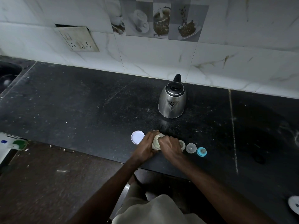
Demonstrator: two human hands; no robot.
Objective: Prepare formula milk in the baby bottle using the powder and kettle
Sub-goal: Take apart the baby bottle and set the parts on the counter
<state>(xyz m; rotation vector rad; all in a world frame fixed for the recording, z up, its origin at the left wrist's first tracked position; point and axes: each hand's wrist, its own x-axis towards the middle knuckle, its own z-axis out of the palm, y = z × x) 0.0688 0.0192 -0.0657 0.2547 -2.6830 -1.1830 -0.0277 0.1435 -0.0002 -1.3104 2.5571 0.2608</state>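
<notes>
A cream powder jar (pixel 156 143) lies tilted near the counter's front edge. My left hand (pixel 145 147) wraps around its left side. My right hand (pixel 170 147) grips it from the right, thumb at the open mouth; whether the fingers also hold something small is hidden. The jar's white lid (pixel 137 137) lies flat just to the left. Right of my right hand stands the open baby bottle (pixel 182 145), partly hidden, then a clear cap (pixel 191 147) and a blue ring with the teat (pixel 201 151). A steel kettle (pixel 172 101) stands behind, lid shut, spout facing me.
The dark stone counter (pixel 80 102) runs along a tiled wall with a socket panel (pixel 77 38). A sink (pixel 8 73) sits at the far left. A white round object (pixel 293 204) lies at the right edge. A white and green item (pixel 14 144) sits at the left.
</notes>
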